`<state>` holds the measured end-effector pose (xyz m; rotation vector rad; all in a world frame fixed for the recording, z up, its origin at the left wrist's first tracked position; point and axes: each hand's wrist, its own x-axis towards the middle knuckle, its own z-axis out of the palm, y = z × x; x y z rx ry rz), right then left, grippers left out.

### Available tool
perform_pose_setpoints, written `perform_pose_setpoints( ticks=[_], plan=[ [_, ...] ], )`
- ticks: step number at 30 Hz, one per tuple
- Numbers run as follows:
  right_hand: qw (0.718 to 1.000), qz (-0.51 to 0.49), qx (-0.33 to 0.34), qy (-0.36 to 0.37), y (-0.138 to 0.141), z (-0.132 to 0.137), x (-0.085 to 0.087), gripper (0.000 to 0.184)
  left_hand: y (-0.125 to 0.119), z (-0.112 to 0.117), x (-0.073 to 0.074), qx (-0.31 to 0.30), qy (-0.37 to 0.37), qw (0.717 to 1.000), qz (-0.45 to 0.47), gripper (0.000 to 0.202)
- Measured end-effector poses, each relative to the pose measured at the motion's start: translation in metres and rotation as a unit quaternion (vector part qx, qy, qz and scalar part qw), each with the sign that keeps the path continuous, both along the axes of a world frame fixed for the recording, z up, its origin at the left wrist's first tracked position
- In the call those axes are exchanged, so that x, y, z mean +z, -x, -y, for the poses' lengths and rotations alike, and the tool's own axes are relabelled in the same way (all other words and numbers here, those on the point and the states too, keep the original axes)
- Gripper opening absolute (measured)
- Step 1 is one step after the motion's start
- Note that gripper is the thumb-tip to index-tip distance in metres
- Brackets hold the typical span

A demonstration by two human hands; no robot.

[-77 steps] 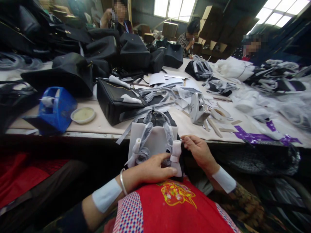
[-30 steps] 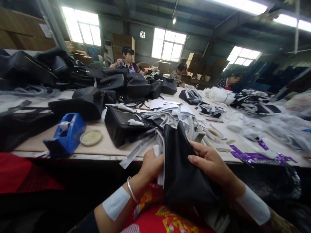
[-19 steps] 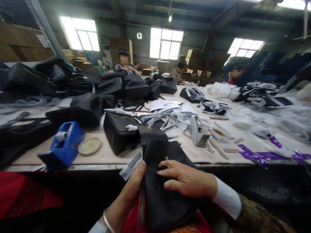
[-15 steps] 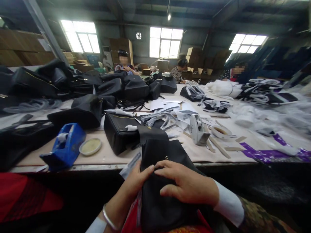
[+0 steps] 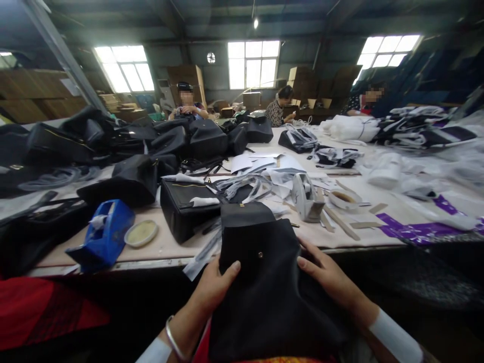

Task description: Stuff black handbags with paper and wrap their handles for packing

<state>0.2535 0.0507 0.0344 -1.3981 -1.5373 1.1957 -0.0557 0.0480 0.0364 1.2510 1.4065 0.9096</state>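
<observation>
**Black bag held at both edges over the lap, close to a crowded worktop edge**

The black leather bag sits on the person's lap, just in front of the near edge of the worktop, its flap end tipped up against that edge. A small metal snap shows near the top of the face that is turned up. The left hand pinches the bag's left edge, thumb on top and the other fingers hidden underneath. The right hand presses along the bag's right edge with its fingers closed against the leather; how far they wrap behind it cannot be told.

What could go wrong, as a judgement:
- The leather looks smooth and limp, and each grip takes only an edge, so the bag could sag in the middle or slide off the lap.
- A loose strip of plastic wrap hangs over the worktop edge just left of the bag and could catch under the left thumb.
- Just beyond the bag, a boxy black handbag and a white tape dispenser stand near the edge; a push forward could knock them.
- Further left of the bag, a shallow dish beside the blue tape dispenser holds something yellowish that could mark the leather.
</observation>
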Motion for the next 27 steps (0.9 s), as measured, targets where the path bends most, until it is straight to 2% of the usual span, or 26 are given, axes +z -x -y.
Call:
perform_pose_setpoints(
  ticks=[4,5,7,9,11,12,14,16,17,19,21,23,27],
  plan=[
    [0.994,0.109,-0.015,-0.021,-0.010,0.015,-0.003,0.056,-0.011,0.006,-0.014,0.031,0.004,0.984,-0.178,0.050],
    [0.991,0.130,-0.027,-0.033,-0.012,0.019,-0.005,0.055,-0.010,0.007,-0.016,0.037,-0.011,0.974,-0.222,0.049],
    [0.986,0.152,-0.044,-0.057,-0.016,0.029,-0.005,0.051,-0.006,0.007,-0.014,0.052,-0.090,0.948,-0.302,0.048],
    [0.987,0.141,-0.014,-0.073,-0.020,0.043,0.002,0.049,-0.005,0.001,0.001,0.063,-0.207,0.905,-0.367,0.046],
    [0.987,0.116,0.068,-0.086,-0.022,0.059,0.012,0.049,-0.014,-0.013,0.025,0.032,-0.313,0.859,-0.404,0.039],
    [0.983,0.116,0.106,-0.096,-0.022,0.067,0.017,0.050,-0.024,-0.022,0.037,0.004,-0.348,0.842,-0.411,0.037],
    [0.971,0.148,0.142,-0.124,-0.020,0.080,0.023,0.063,-0.052,-0.044,0.056,-0.103,-0.390,0.811,-0.423,0.040],
    [0.962,0.187,0.135,-0.148,-0.015,0.087,0.024,0.072,-0.085,-0.067,0.063,-0.183,-0.395,0.785,-0.440,0.047],
    [0.960,0.195,0.132,-0.155,-0.012,0.088,0.024,0.070,-0.100,-0.079,0.062,-0.218,-0.374,0.780,-0.451,0.048],
    [0.960,0.183,0.130,-0.164,-0.008,0.089,0.021,0.051,-0.126,-0.101,0.053,-0.283,-0.301,0.779,-0.472,0.047],
    [0.966,0.155,0.119,-0.169,-0.006,0.090,0.014,0.030,-0.141,-0.119,0.039,-0.307,-0.265,0.783,-0.471,0.046],
    [0.977,0.122,0.088,-0.153,-0.006,0.093,0.000,0.018,-0.148,-0.130,0.025,-0.307,-0.250,0.792,-0.465,0.045],
    [0.996,0.042,0.006,-0.077,-0.008,0.103,-0.037,0.032,-0.149,-0.140,0.008,-0.294,-0.219,0.811,-0.456,0.039]
  ],
)
